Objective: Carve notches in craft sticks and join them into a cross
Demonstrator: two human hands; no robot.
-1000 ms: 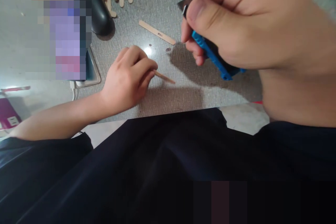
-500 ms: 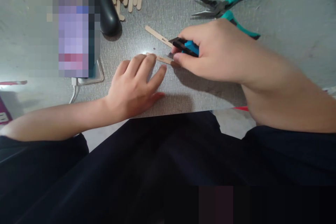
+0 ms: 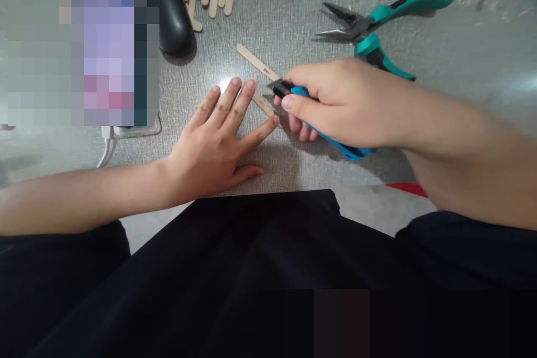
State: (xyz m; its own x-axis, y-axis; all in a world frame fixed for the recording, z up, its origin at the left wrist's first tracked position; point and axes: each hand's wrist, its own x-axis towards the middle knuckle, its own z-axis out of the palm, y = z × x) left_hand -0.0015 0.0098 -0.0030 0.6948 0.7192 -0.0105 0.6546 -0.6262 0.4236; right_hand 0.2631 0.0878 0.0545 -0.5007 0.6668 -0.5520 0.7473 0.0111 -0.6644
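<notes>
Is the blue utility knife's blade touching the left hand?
Apart. The head view shows a strip of grey tabletop between the blade and the nearest fingertip of the left hand.

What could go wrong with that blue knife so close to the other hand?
The blade of the blue knife in the right hand points toward the spread fingers of the left hand, so a slip might cut them.
The thin stick under those fingers could slide on the table.
The pliers lie open beyond the right hand, so it might bump them.
</notes>
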